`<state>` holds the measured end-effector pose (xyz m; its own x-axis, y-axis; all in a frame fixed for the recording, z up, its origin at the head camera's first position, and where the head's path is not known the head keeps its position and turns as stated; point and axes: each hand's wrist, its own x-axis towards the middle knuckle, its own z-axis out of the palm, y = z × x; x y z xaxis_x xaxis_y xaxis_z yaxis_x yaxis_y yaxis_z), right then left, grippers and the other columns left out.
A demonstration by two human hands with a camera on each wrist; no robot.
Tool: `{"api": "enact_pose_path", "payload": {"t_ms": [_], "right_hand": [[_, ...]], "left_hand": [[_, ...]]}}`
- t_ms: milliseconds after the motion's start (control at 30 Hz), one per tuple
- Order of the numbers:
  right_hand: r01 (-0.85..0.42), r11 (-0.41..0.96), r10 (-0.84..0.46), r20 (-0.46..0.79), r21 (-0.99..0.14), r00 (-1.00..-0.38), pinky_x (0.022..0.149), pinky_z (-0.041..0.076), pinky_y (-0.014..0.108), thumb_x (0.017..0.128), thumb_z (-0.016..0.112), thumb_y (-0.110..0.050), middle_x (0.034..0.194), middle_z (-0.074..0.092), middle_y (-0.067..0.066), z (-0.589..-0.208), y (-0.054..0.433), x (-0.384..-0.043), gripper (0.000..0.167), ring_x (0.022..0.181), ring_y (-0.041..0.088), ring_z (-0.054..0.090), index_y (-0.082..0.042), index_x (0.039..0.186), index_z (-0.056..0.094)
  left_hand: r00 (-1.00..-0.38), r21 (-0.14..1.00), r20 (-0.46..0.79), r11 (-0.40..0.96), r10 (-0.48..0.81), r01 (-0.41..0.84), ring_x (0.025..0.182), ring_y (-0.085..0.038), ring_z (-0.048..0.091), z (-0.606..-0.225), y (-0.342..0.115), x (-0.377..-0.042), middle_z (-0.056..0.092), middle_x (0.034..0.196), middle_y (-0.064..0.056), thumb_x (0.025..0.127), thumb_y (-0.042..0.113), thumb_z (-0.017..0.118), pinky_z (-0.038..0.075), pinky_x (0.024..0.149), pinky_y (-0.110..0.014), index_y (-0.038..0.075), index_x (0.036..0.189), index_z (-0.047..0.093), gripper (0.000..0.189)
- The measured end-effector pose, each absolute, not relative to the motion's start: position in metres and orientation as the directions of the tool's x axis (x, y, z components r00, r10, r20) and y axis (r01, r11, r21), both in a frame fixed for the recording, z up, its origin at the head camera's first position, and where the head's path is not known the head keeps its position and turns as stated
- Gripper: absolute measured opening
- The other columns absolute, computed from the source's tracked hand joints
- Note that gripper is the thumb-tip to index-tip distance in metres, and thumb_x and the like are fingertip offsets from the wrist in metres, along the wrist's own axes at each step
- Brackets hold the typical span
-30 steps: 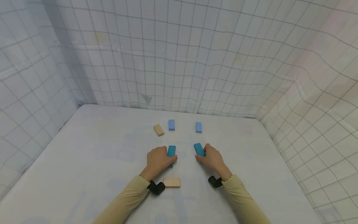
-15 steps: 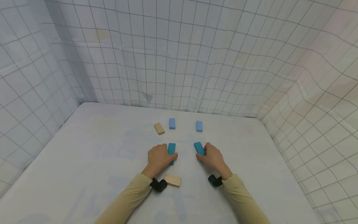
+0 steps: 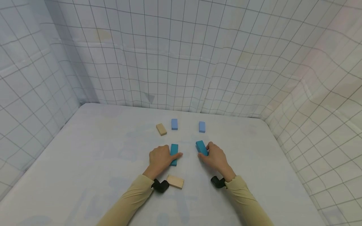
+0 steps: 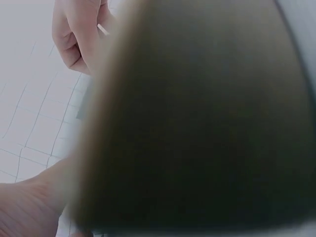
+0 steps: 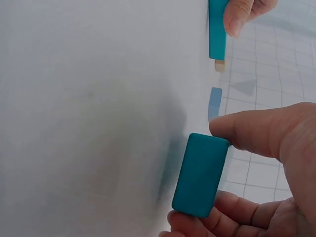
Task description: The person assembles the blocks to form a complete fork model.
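Note:
In the head view, my left hand (image 3: 160, 158) lies along the left side of a teal rectangular block (image 3: 174, 148) on the white table. Its thumb stretches straight across above the block, the tip past the right edge; the other fingertips are hidden. My right hand (image 3: 216, 158) pinches a second teal block (image 3: 201, 147) between thumb and fingers. In the right wrist view that held block (image 5: 201, 175) is tilted, its shadow on the table beside it. A pale wooden block (image 3: 175, 181) lies next to my left wrist; a dark blurred shape fills most of the left wrist view.
Farther back on the table (image 3: 113, 141) lie a tan wooden block (image 3: 161, 129) and two light blue blocks, one left (image 3: 174, 124) and one right (image 3: 202, 127). White grid-patterned curtains (image 3: 169, 62) enclose the back and sides. Dark wrist cameras sit at both cuffs.
The left thumb has straightened out over its block, which sits slightly farther forward. The right block's far end has risen a little. The near wooden block has turned from level to slanted.

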<state>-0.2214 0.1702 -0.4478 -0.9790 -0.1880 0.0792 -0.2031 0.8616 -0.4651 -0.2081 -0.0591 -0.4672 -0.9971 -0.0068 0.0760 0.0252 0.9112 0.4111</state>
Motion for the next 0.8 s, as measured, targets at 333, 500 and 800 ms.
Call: {"api": "enact_pose_path", "payload": {"t_ms": [333, 500, 800], "right_hand": [[-0.244, 0.851, -0.209, 0.127, -0.465, -0.970, 0.050, 0.040, 0.028, 0.083, 0.074, -0.029, 0.073, 0.052, 0.004, -0.444, 0.166, -0.220, 0.035, 0.059, 0.015, 0.048, -0.002, 0.094, 0.056], [-0.290, 0.852, -0.231, 0.184, -0.437, -0.955, 0.048, 0.041, 0.028, 0.082, 0.074, -0.032, 0.074, 0.054, 0.002, -0.444, 0.165, -0.221, 0.035, 0.057, 0.013, 0.048, -0.003, 0.096, 0.059], [-0.343, 0.853, -0.250, 0.269, -0.394, -0.930, 0.047, 0.041, 0.026, 0.080, 0.076, -0.034, 0.078, 0.058, 0.002, -0.439, 0.160, -0.223, 0.036, 0.057, 0.012, 0.049, -0.006, 0.100, 0.064]], "left_hand": [[-0.992, 0.494, 0.121, 0.866, 0.024, 0.081, 0.046, -0.013, 0.044, -0.469, -0.069, -0.207, 0.046, 0.050, 0.004, 0.079, 0.063, 0.065, 0.034, 0.042, -0.027, 0.017, 0.058, 0.054, 0.052], [-0.996, 0.523, 0.086, 0.850, 0.030, 0.070, 0.049, -0.012, 0.046, -0.469, -0.072, -0.206, 0.049, 0.055, 0.005, 0.078, 0.060, 0.068, 0.035, 0.044, -0.026, 0.017, 0.063, 0.058, 0.046], [-0.996, 0.565, 0.084, 0.822, 0.024, 0.068, 0.051, -0.010, 0.047, -0.472, -0.075, -0.203, 0.052, 0.059, 0.008, 0.077, 0.059, 0.070, 0.038, 0.046, -0.026, 0.019, 0.068, 0.061, 0.042]]}}
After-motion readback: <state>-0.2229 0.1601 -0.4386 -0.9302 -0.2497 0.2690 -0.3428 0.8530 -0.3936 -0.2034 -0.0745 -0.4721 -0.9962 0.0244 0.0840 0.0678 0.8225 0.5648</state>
